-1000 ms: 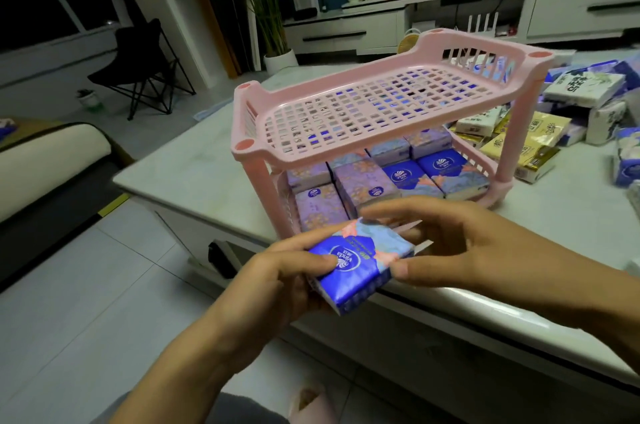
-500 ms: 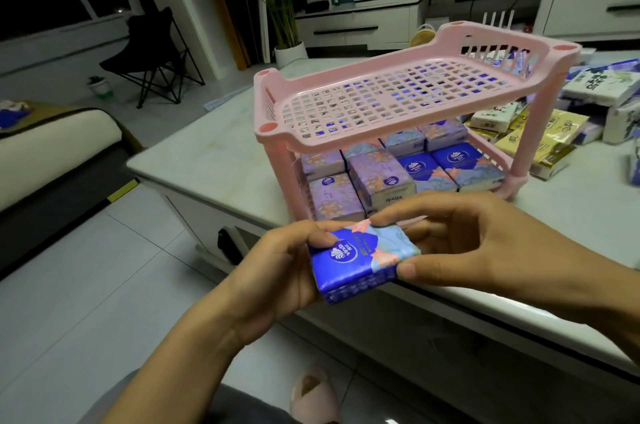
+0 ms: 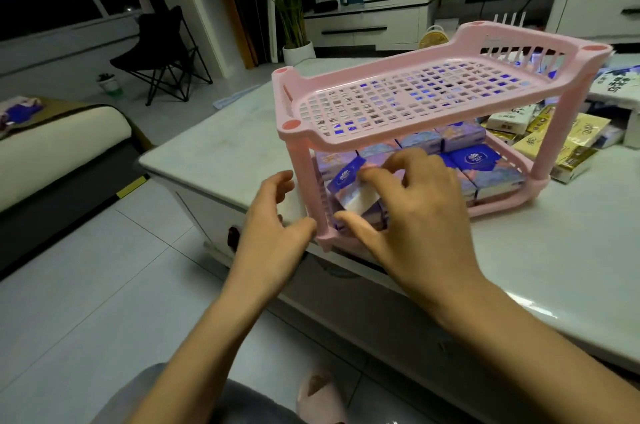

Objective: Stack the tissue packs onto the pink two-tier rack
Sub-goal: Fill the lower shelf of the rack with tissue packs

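Pink plastic rack [image 3: 363, 145] stands on the grey-white table [image 3: 214, 153], near its front edge. The left hand [image 3: 273, 219] holds nothing: its fingers are loosely spread and its thumb is just beside the rack's front-left leg [image 3: 313, 195]. I can't tell whether it touches the leg.

The blue tissue pack [image 3: 346, 177] is tilted, at the near-left corner of the lower tier, over packs already there. The right hand [image 3: 419, 215] pinches it, thumb below and fingers on top.

Stored packs [image 3: 481, 164] fill the rest of the lower tier, and none show on the upper shelf. Loose packs [image 3: 571, 146], yellow and white, lie on the table right of the rack.

Step is probably placing this pack on the lower tier. Next move probably calls for levelling the pack, sliding it in under the upper shelf, then letting go. The left hand could steady the rack.
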The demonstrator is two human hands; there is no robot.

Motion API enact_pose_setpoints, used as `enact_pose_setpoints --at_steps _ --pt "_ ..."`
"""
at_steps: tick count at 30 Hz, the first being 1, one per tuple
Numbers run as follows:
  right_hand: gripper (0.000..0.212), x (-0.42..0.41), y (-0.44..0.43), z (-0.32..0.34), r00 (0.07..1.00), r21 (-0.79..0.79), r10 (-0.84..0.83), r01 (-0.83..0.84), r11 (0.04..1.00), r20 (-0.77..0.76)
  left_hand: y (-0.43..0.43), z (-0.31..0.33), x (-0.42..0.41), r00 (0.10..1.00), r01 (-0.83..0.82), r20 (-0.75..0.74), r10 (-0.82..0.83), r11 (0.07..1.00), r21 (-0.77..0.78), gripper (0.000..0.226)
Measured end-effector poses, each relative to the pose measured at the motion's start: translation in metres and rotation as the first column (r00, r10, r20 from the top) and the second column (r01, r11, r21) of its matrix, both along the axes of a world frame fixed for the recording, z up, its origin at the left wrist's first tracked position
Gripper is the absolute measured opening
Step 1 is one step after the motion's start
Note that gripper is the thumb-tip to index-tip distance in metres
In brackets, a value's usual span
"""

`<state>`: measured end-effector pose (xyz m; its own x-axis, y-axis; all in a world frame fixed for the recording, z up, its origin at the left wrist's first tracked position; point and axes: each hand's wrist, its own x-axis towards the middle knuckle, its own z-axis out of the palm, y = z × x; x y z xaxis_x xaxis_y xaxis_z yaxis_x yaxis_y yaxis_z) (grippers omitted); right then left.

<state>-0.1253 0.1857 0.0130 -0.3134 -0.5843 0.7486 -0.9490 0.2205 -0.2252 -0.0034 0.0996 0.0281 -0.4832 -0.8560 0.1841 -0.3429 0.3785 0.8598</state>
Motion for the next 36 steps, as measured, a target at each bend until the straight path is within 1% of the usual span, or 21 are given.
enact_pose_setpoints --at_steps 1,3,5,6,10,13,15,17,19,21,24,26,28,31,34,36 --pt "0.045 0.001 -0.004 -0.004 0.999 0.034 -0.016 0.017 0.999 -0.039 0.000 -0.002 0.000 0.999 0.049 0.013 -0.049 0.999 -0.009 0.062" --pt "0.051 0.002 -0.007 -0.011 0.992 0.108 -0.040 0.053 0.993 -0.123 0.001 -0.004 -0.002 0.990 0.144 -0.005 -0.144 0.989 0.012 0.058" --pt "0.056 0.003 -0.004 -0.017 0.986 0.157 -0.042 0.068 0.985 -0.163 0.002 -0.004 -0.003 0.975 0.221 -0.040 -0.219 0.973 0.061 0.051" --pt "0.056 0.003 -0.002 -0.019 0.985 0.159 -0.033 0.060 0.985 -0.168 0.003 -0.004 -0.004 0.967 0.251 -0.055 -0.247 0.965 0.081 0.050" --pt "0.043 -0.001 0.003 -0.023 0.975 0.171 -0.016 0.055 0.984 -0.223 0.005 -0.005 -0.007 0.955 0.291 -0.091 -0.283 0.952 0.093 0.053" --pt "0.033 -0.002 0.001 -0.022 0.971 0.161 0.013 0.026 0.987 -0.238 0.004 -0.008 -0.008 0.956 0.288 -0.081 -0.282 0.954 0.084 0.053" --pt "0.032 -0.004 0.003 -0.020 0.980 0.138 0.045 -0.018 0.990 -0.196 0.001 -0.011 -0.009 0.964 0.256 -0.081 -0.252 0.965 0.053 0.052" --pt "0.037 -0.012 0.007 -0.016 0.992 0.105 0.057 -0.045 0.993 -0.110 -0.001 -0.014 -0.011 0.978 0.197 -0.066 -0.197 0.980 0.005 0.053" --pt "0.039 -0.025 0.011 -0.014 0.999 0.095 0.029 -0.025 0.995 -0.043 -0.003 -0.016 -0.012 0.984 0.169 -0.046 -0.170 0.985 -0.034 0.052" --pt "0.045 -0.040 0.014 -0.013 1.000 0.144 -0.002 0.001 0.990 0.009 -0.003 -0.017 -0.012 0.983 0.175 -0.046 -0.177 0.984 -0.038 0.050" --pt "0.050 -0.053 0.013 -0.016 0.997 0.246 0.023 -0.040 0.968 0.071 -0.002 -0.018 -0.013 0.976 0.207 -0.067 -0.209 0.978 -0.040 0.049" --pt "0.047 -0.056 0.012 -0.017 0.995 0.266 0.058 -0.076 0.961 0.076 -0.002 -0.020 -0.014 0.971 0.220 -0.081 -0.224 0.974 -0.049 0.050" --pt "0.045 -0.056 0.010 -0.018 0.995 0.253 0.078 -0.092 0.963 0.065 -0.003 -0.021 -0.015 0.969 0.223 -0.095 -0.227 0.973 -0.053 0.051" --pt "0.042 -0.054 0.009 -0.018 0.993 0.217 0.089 -0.102 0.971 0.072 -0.004 -0.022 -0.017 0.970 0.213 -0.104 -0.219 0.975 -0.063 0.048" --pt "0.041 -0.054 0.009 -0.018 0.993 0.202 0.095 -0.108 0.973 0.076 -0.005 -0.025 -0.018 0.970 0.213 -0.101 -0.220 0.974 -0.076 0.053" --pt "0.041 -0.055 0.010 -0.018 0.993 0.200 0.094 -0.106 0.974 0.070 -0.005 -0.024 -0.018 0.971 0.211 -0.102 -0.218 0.974 -0.078 0.050"
